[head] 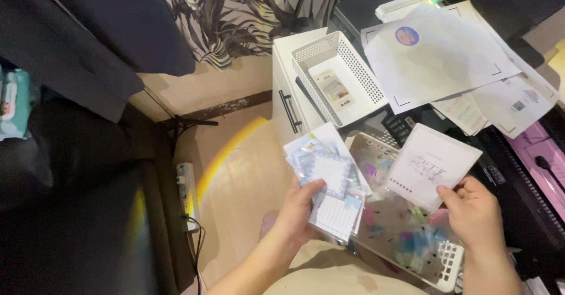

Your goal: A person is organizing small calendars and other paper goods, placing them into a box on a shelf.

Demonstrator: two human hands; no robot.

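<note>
My left hand (297, 210) grips a fanned stack of small paper packs (328, 174) in clear sleeves, with blue-bordered and lined sheets. My right hand (474, 210) pinches the lower corner of a white card (432, 162) with handwriting and a row of dots along one edge. Both are held over a white perforated basket (447, 265) covered by a shiny clear film, with colourful small items showing beneath it.
A second white perforated basket (315, 51) holding a small packet sits on a white drawer cabinet (282, 115). Loose white papers (435, 54) lie over a dark desk at the right. A power strip (187, 195) with cables lies on the wooden floor. Dark fabric fills the left.
</note>
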